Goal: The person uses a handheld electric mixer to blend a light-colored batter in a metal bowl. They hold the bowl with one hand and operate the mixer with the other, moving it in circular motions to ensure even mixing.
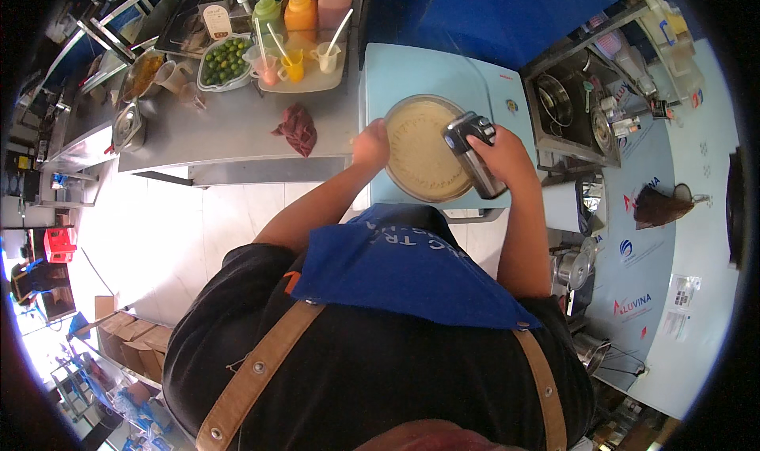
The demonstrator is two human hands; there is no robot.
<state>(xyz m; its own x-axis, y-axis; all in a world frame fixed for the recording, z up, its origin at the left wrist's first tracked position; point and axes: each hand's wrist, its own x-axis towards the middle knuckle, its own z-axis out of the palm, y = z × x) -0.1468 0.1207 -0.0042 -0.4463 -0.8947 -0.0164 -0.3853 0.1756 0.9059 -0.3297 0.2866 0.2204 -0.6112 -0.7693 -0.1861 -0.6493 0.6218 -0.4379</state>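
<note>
A round metal bowl stands on a pale blue appliance top in front of me. Inside it is a smooth cream-coloured mixture, ringed by small ridges near the wall. My left hand grips the bowl's left rim. In my right hand is a black and silver electric hand mixer, held tilted over the right side of the bowl. The mixer's body hides its beaters. Its cord runs up towards the blue wall.
Left of the bowl, a steel counter carries a crumpled dark red cloth, a basket of small green citrus fruits, squeeze bottles and a tray of small cups. A steel sink lies to the right.
</note>
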